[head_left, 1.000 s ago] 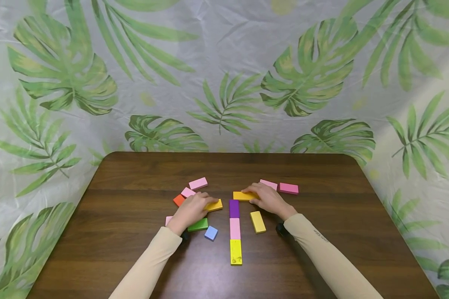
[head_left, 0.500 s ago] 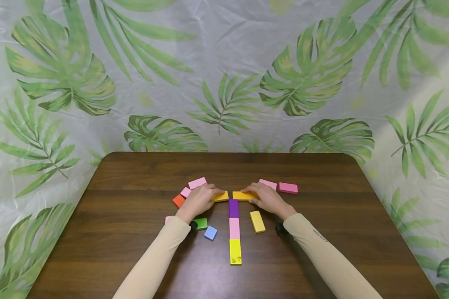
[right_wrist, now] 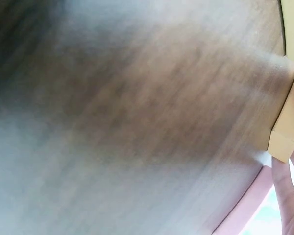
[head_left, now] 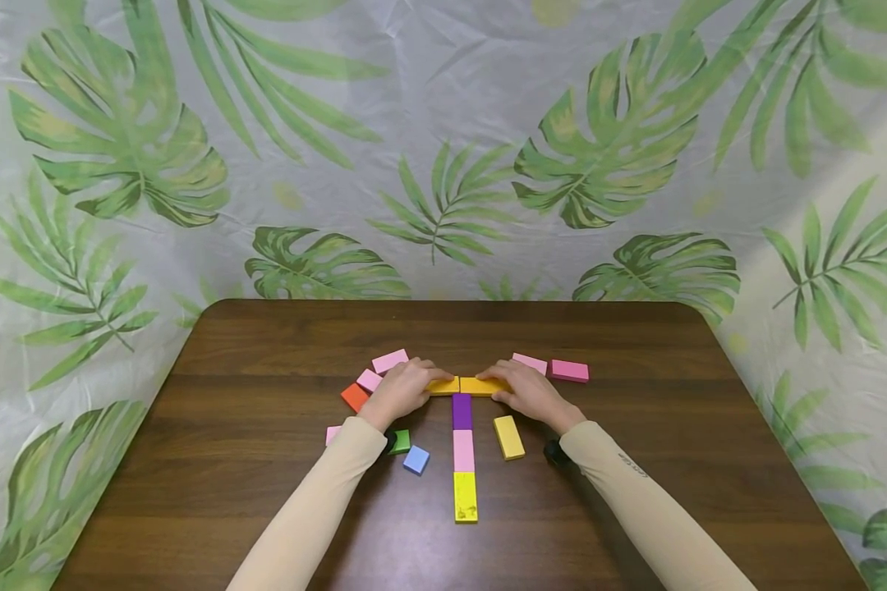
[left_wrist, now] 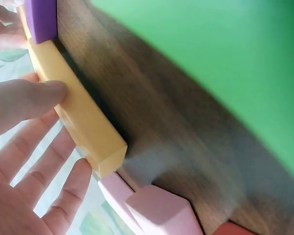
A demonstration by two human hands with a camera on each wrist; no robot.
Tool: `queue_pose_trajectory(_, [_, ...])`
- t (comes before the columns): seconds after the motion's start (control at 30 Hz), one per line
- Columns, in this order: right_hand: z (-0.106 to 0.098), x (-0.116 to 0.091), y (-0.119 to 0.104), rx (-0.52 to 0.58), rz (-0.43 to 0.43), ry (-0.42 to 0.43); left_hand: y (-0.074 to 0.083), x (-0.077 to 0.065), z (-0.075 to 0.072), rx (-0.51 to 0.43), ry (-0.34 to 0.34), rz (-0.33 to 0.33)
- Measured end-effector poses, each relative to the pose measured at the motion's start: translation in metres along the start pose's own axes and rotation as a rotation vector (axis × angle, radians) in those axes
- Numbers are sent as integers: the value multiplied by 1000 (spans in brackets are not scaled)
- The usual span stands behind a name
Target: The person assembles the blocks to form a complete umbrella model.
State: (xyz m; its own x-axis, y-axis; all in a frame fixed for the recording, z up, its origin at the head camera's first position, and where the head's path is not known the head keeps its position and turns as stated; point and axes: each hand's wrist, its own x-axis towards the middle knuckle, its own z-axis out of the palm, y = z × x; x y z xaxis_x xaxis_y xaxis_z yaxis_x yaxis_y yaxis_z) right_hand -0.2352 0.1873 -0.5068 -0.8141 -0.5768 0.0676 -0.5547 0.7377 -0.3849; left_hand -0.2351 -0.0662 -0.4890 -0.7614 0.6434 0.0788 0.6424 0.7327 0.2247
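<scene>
My left hand [head_left: 402, 389] pinches an orange-yellow block [left_wrist: 85, 110]; in the left wrist view the thumb presses its near face and the fingers lie along the far side. My right hand [head_left: 530, 389] holds a second orange-yellow block [head_left: 477, 387] between thumb and fingers. The two blocks lie end to end in the head view, with a thin line between them. Below their meeting ends runs a column of a purple block [head_left: 461, 412], a pink block [head_left: 463, 451] and a bright yellow block [head_left: 466, 497].
Left of the column lie a small blue block [head_left: 416, 460], a green block [head_left: 402, 442], a red-orange block [head_left: 354, 397] and several pink ones. To its right are a pale yellow block [head_left: 509, 437], a light pink block [head_left: 530, 361] and a dark pink block [head_left: 570, 371].
My left hand has slid its orange-yellow block right and away from me, up against the other one. The right hand has stayed in place on its block.
</scene>
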Motion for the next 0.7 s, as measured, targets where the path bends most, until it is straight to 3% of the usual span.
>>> queue_pose_trajectory(0.3, [1, 1, 1, 5, 21, -9, 1, 0, 0, -11, 0, 18])
queue_pose_trajectory(0.5, [3, 2, 1, 11, 10, -3, 7, -9, -3, -17, -2, -4])
queue_pose_trajectory(0.7, [2, 1, 2, 5, -1, 11, 21, -20, -5, -43, -88, -40])
